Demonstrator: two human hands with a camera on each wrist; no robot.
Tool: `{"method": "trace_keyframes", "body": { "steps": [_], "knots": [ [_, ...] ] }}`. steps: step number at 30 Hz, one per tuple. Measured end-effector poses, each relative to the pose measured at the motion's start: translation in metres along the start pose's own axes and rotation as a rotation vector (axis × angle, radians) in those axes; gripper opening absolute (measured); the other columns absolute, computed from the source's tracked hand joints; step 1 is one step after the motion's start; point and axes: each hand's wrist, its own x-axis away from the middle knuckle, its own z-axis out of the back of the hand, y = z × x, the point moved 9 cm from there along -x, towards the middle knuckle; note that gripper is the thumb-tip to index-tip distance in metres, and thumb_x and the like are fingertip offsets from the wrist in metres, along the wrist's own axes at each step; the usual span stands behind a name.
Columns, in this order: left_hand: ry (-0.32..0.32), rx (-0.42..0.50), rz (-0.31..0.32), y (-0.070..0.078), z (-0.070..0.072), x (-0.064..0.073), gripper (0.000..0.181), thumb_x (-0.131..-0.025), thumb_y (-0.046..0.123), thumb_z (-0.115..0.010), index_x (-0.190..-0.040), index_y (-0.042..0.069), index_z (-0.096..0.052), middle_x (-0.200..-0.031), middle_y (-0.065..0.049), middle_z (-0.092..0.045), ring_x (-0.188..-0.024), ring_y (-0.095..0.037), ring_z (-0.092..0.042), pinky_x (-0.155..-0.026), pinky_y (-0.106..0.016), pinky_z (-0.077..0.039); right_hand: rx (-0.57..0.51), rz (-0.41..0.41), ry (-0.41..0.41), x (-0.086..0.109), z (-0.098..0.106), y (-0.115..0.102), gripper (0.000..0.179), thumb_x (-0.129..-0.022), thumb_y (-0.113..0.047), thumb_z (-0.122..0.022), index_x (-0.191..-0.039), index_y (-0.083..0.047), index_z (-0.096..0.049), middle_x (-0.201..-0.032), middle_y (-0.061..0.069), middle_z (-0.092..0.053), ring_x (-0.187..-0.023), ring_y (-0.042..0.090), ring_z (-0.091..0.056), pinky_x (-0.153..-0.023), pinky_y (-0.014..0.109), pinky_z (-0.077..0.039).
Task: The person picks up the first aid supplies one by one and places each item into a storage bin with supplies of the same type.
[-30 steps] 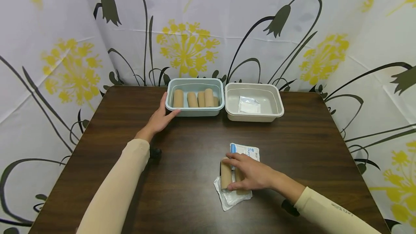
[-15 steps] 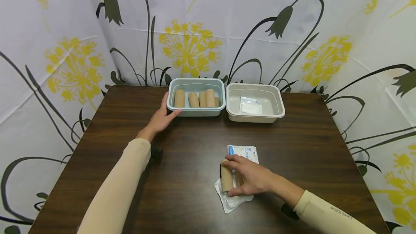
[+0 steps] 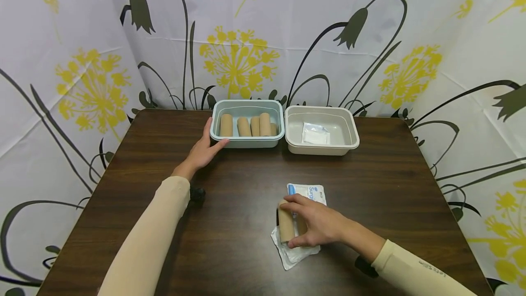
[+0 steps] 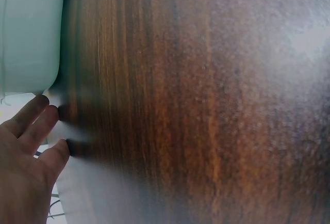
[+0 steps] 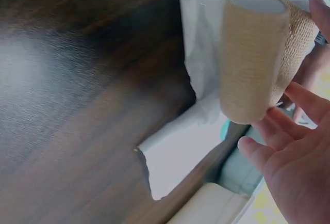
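Observation:
My left hand (image 3: 200, 150) rests at the left front corner of the pale blue tub (image 3: 252, 143), its thumb at the front rim and fingers along the side. In the tub lie several tan bandage rolls (image 3: 265, 124). At the front, my right hand (image 3: 318, 220) spans one tan bandage roll (image 3: 286, 225) end to end, thumb at the near end and fingers at the far end. A second bandage roll (image 5: 253, 59) stands out beside it in the right wrist view, mostly under my palm in the head view. White packets (image 3: 306, 191) lie beneath the rolls.
A beige tub (image 3: 322, 150) stands to the right of the blue one, holding a white packet (image 3: 315, 134). Both are near the back edge of the dark wooden table (image 3: 230, 223). A flowered curtain (image 3: 312, 22) hangs behind.
Only a small shift of the head view shows. Both hands, the rolls and the tubs hold their places.

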Motion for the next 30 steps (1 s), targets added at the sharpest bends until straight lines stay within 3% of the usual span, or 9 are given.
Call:
{"method": "trace_keyframes", "body": {
  "steps": [8,15,30],
  "knots": [
    [-0.004,0.004,0.003,-0.001,0.0,0.0,0.095,-0.092,0.067,-0.05,-0.153,0.041,0.019,-0.161,-0.019,-0.012,-0.14,-0.047,-0.025,-0.108,-0.066,-0.02,-0.007,0.004,0.025,-0.009,0.017,-0.006,0.087,-0.073,-0.057,-0.081,-0.144,-0.017,-0.049,-0.148,0.004,-0.04,-0.12,0.018,-0.052,-0.096,0.039,-0.046],
    [-0.004,0.014,0.008,0.0,0.0,0.001,0.094,-0.092,0.067,-0.05,-0.153,0.042,0.017,-0.161,-0.018,-0.013,-0.141,-0.046,-0.025,-0.108,-0.065,-0.02,-0.022,-0.003,0.062,-0.028,0.037,-0.003,0.086,-0.074,-0.056,-0.081,-0.145,-0.017,-0.049,-0.149,0.003,-0.039,-0.117,0.018,-0.054,-0.093,0.04,-0.048],
    [0.004,0.01,0.009,0.0,0.001,0.001,0.094,-0.092,0.066,-0.05,-0.153,0.041,0.017,-0.161,-0.018,-0.013,-0.14,-0.046,-0.026,-0.108,-0.064,-0.02,0.031,0.007,0.21,-0.099,0.089,0.017,0.084,-0.076,-0.048,-0.082,-0.144,-0.012,-0.049,-0.15,0.012,-0.037,-0.128,0.026,-0.046,-0.1,0.043,-0.043]
  ]
}}
